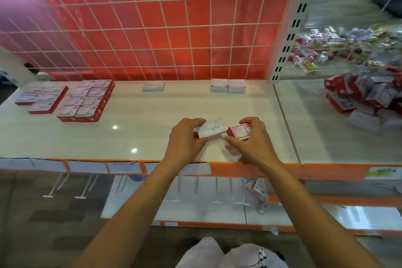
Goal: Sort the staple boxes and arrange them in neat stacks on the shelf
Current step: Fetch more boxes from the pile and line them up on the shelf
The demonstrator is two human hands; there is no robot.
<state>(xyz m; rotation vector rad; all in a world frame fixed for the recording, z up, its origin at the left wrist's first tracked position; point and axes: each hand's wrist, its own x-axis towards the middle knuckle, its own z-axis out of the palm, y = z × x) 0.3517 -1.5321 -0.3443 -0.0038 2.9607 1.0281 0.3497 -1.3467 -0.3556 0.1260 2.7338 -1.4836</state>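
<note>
My left hand (186, 137) grips a white staple box (212, 129) printed "STAPLES", just above the shelf (139, 135) near its front edge. Beside it, my right hand (252, 139) grips a red and white staple box (239, 131). The two boxes almost touch. At the shelf's far left lie neat groups of red staple boxes (86, 102) and more red boxes (42, 99). At the back stand one white box (153, 87) and a small stack of white boxes (228, 86).
A loose heap of red and white boxes (359, 98) lies on the neighbouring shelf at right, behind a divider edge (285, 115). Small packets (339, 45) pile up above it. A white wire grid (152, 28) over a red panel backs the shelf. Lower shelves sit below.
</note>
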